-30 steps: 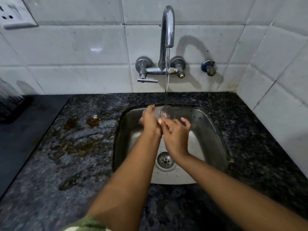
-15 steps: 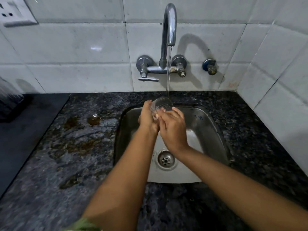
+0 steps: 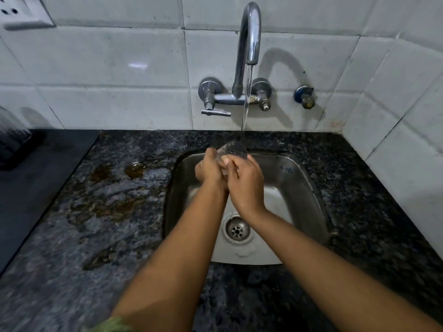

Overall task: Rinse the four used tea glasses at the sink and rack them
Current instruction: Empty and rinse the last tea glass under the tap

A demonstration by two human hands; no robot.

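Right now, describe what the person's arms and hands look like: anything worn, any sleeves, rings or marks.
Both forearms are bare from elbow to wrist. The left hand and right hand wear no gloves, and no rings, watch or bracelets show. The only clothing in view is a scrap of green patterned fabric sleeve at the bottom edge, by the left upper arm. The right wrist looks wet.
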